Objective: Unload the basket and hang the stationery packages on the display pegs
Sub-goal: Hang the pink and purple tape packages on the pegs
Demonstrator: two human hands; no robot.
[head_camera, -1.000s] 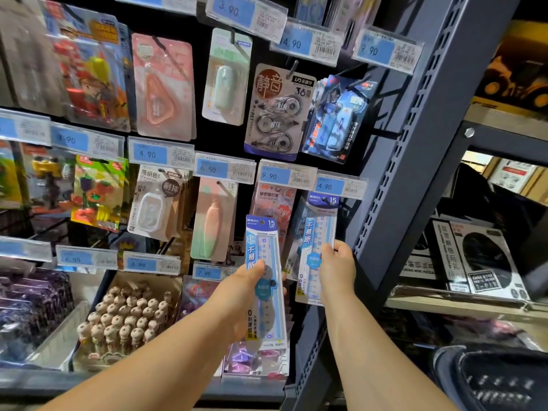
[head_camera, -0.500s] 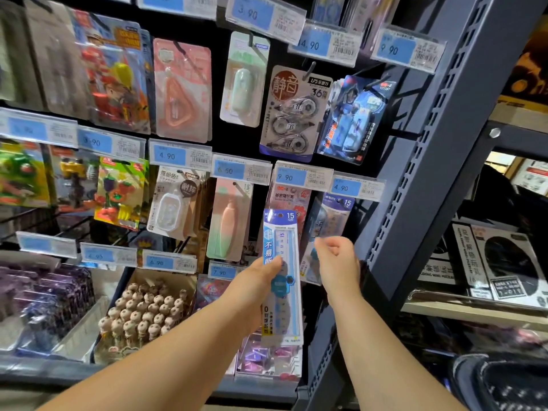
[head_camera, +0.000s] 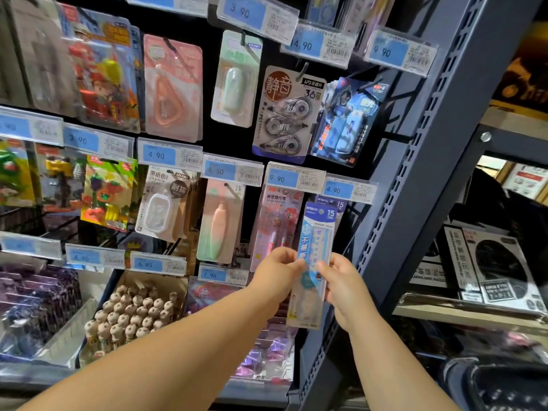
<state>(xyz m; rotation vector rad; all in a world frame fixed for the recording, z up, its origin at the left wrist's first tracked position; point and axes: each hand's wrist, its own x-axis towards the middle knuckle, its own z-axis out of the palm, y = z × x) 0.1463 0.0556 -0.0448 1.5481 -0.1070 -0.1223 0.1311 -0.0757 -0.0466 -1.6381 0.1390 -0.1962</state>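
Right hand (head_camera: 341, 280) joins left hand (head_camera: 277, 268) on ruler package (head_camera: 315, 241).

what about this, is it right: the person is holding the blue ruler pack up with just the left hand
Not quite: it is held up with both hands, not just the left. The head view shows the left hand gripping the left edge of the blue ruler pack, while the right hand pinches its right edge.
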